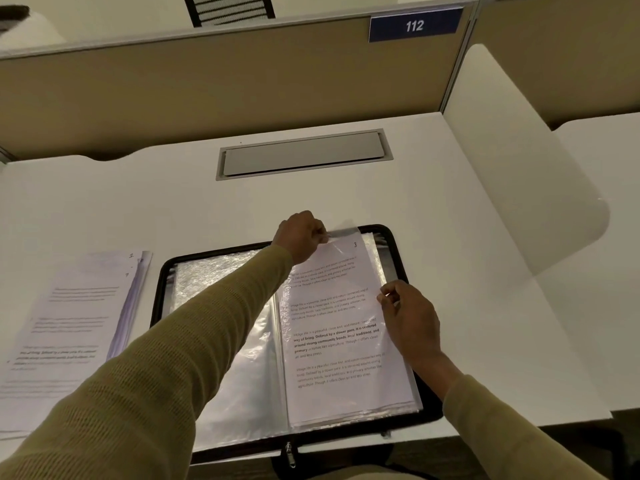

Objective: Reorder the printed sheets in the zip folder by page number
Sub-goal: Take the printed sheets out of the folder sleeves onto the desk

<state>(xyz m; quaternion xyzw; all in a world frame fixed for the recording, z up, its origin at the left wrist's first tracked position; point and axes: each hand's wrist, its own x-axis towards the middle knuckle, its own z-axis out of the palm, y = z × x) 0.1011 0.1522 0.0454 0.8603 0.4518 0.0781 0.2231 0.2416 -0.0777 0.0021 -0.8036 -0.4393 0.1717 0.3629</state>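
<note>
Zip folder point(394, 242) lies open and flat on the white bench point(467, 237), low in the centre of the frame, with a black rim all round and the zip pull point(290, 453) at its bottom edge. We note crinkled clear pockets point(214, 275) filling its left half. On the right half a printed sheet point(334, 337) rests on a thick stack of further pockets; it has four blocks of text and a handwritten 3 at the top right corner.

Left hand point(300, 239) reaches across from the lower left in an olive sleeve. Its fingers point(320, 235) are curled tight, pinching the top edge of a clear pocket film point(346, 233) and lifting it off the head of the sheet. We cannot tell how far the sheet sits inside that pocket.

Right hand point(412, 320) comes in from the lower right, thumb and fingers point(389, 293) pinching the sheet's right edge, upper part.

Loose sheets point(69, 323) lie fanned at the left of the frame, just beside the folder; the handwritten digits at their top corners are too blurred to read.

Further up we see a grey hatch point(304, 154) set into the bench, then a tan partition point(207, 84) with a blue plate point(414, 26) reading 112 at the upper right
</note>
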